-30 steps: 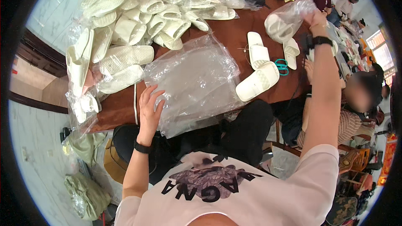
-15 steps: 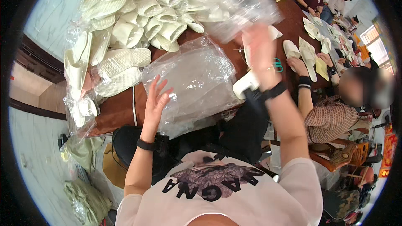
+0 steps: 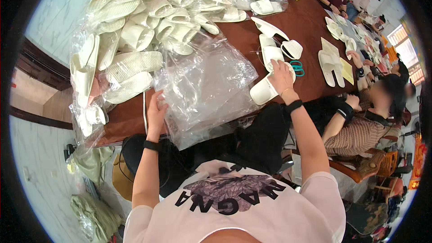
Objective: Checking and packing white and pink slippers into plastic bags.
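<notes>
My left hand (image 3: 156, 109) is at the left edge of a flat, clear plastic bag (image 3: 211, 85) in front of me. Its thumb and fingers are apart, with the fingertips at the film. On the right, my right hand (image 3: 282, 78) curls over a white slipper (image 3: 263, 91) at the table's near edge, gripping its right part. Beyond that hand lie another white slipper (image 3: 272, 55), one tilted on its side (image 3: 270, 29) and a smaller one (image 3: 292, 49). Teal-handled scissors (image 3: 297, 68) lie just right of my hand.
A heap of bagged white slippers (image 3: 139, 31) covers the left of the brown-covered table (image 3: 310, 24). A bagged pair (image 3: 265, 6) lies at the far side. At right, a co-worker (image 3: 360, 130) sits beside white slippers (image 3: 330, 68) and a yellow sheet (image 3: 346, 72).
My right hand has come back from the far side down onto the slipper. The blurred bag there now lies still. My left hand has lowered slightly to the clear bag's edge.
</notes>
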Tool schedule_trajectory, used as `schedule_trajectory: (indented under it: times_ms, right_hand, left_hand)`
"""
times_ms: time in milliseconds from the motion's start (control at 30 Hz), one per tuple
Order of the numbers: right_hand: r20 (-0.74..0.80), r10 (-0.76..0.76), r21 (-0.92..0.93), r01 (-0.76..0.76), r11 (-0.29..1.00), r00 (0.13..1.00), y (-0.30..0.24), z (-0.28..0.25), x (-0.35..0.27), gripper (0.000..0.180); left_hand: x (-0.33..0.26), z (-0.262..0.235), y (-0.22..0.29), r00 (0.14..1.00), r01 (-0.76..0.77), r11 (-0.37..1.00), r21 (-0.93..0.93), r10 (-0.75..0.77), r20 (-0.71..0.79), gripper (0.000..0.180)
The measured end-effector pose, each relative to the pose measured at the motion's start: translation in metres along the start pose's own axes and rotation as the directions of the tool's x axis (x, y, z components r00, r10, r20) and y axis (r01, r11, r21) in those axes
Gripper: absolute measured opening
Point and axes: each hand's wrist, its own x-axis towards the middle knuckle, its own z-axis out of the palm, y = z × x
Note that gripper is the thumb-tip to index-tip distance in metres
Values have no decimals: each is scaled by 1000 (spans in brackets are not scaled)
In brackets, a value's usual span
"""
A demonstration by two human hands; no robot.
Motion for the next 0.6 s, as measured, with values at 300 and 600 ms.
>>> schedule_trajectory:
  times_ms: [300,600]
  right_hand:
    - [-142,28,367,27,930,990,78,-19,55,23]
    - [-79,-187,779,178,601,979,45,-109,110,29]
  left_hand:
    - [-12,-32,51,962,-14,859,-511,-128,-242,45]
    - [-54,-129,17,797,-238,882,-406,-61,-600,34]
